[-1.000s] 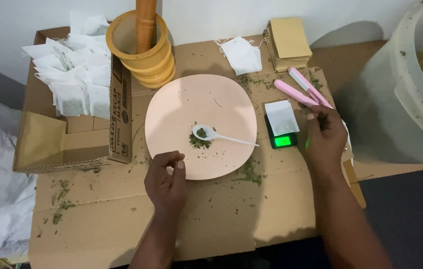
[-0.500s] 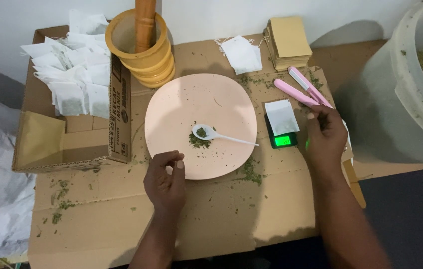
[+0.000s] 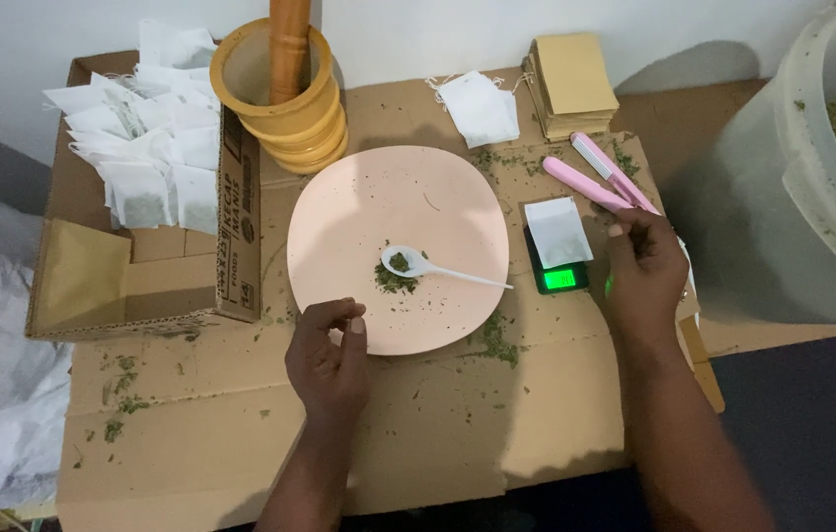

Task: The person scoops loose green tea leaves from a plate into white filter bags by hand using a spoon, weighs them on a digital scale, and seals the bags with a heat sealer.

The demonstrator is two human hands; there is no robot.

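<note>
Nearest the camera, the left hand (image 3: 331,353) sits curled at the pink plate's (image 3: 359,217) near edge, fingertips pinched narrow; can't tell if it holds anything. The right hand (image 3: 646,274) rests on the pink sealer tool (image 3: 600,179), fingers bent over its end, just beside a small scale (image 3: 558,266) with a white tea bag (image 3: 558,231) on top. A white spoon (image 3: 433,266) with green herb lies on the plate. Farther back: a cardboard box (image 3: 142,286) of tea bags, a yellow mortar (image 3: 290,108), and a tan envelope stack (image 3: 571,84). A bucket (image 3: 812,197) is cut off at right.

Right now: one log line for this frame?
left hand: at pink plate rim, empty | right hand: on pink sealer | white spoon: on plate, holding herbs
</note>
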